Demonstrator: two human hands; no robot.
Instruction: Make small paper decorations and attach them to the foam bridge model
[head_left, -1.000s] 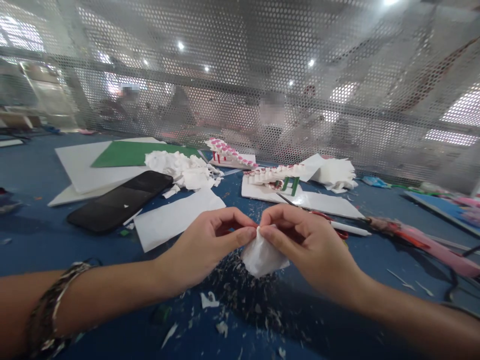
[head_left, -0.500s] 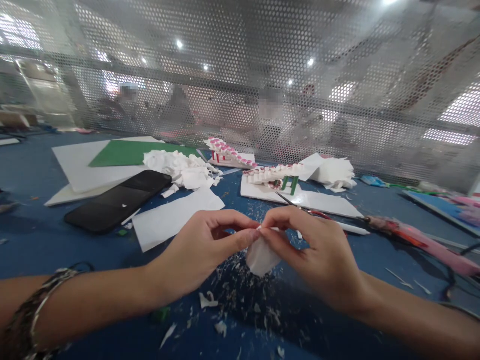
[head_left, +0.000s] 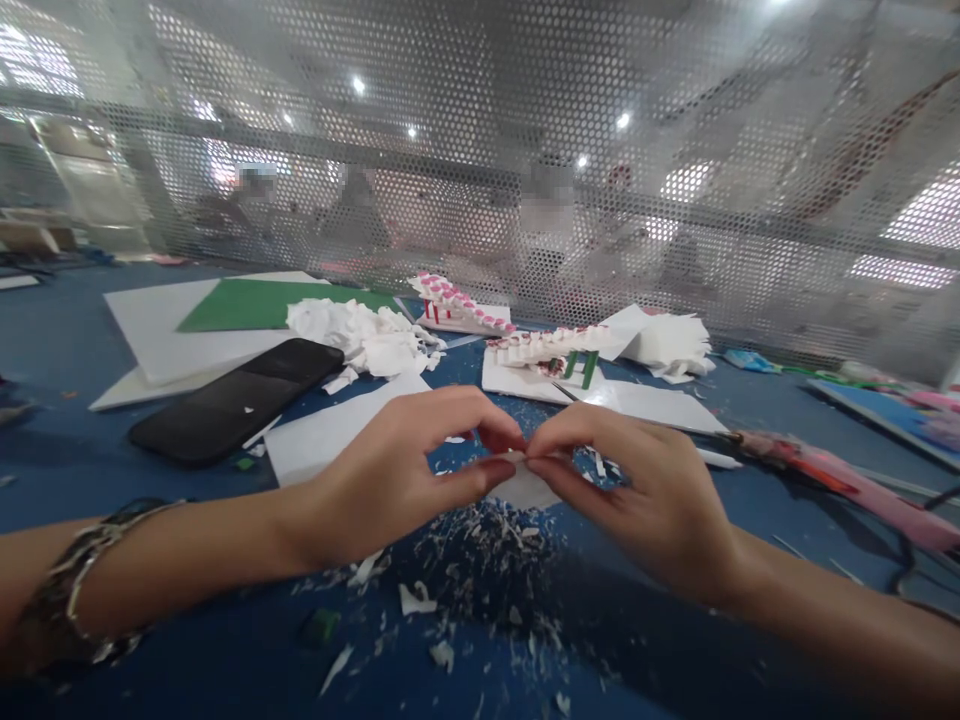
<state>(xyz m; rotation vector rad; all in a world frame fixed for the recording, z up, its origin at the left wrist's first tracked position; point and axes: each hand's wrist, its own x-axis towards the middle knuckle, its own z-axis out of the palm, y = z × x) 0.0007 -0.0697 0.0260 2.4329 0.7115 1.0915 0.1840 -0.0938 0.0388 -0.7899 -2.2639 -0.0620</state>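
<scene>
A small piece of white paper [head_left: 526, 490] is pinched at its upper edge between both hands, above the scrap-strewn table. My left hand [head_left: 420, 460] grips it with thumb and forefinger. From the other side my right hand [head_left: 637, 480] pinches the same edge, its fingertips touching those of the left. Most of the paper's upper edge is hidden by the fingers. Behind my left hand lies a white sheet [head_left: 330, 430]. Past my right hand stands a white paper model [head_left: 547, 350] with green legs on a white base.
A black phone [head_left: 232, 400] and crumpled white paper pieces [head_left: 367, 335] lie at the left, before a green sheet [head_left: 255, 305]. A second model with pink dots [head_left: 457, 300] stands behind. A pink glue gun [head_left: 847, 480] lies at the right. A perforated metal screen [head_left: 480, 150] closes the back.
The white paper has tipped up toward the far side, so less of it shows below my fingers. My left hand's knuckles have risen slightly; both hands keep their pinch.
</scene>
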